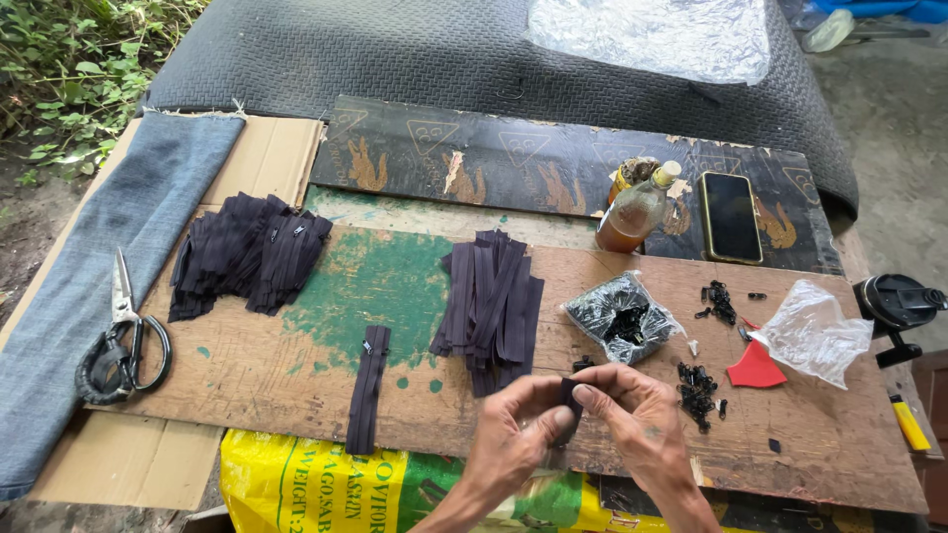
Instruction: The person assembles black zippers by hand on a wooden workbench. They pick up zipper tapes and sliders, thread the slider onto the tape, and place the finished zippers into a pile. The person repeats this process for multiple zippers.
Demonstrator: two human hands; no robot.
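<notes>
— Outdoor bench: worn wooden board (296, 380). Loose zipper strips (491, 308) piled just beyond the hands, sliders (697, 387) scattered right of them for easy reach.

— Grip?

— Left hand (513, 439) and right hand (637, 419) pinch one dark zipper piece (570, 395) between fingertips, held at the board's near edge.

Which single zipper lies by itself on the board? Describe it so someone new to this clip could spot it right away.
Start at the wooden board with the green paint patch. At the patch's lower edge, left of the person's left hand, lies one dark zipper, running lengthwise toward the board's near edge. Unlike the left pile and the middle pile of zippers, it lies alone, touching nothing else.
</notes>
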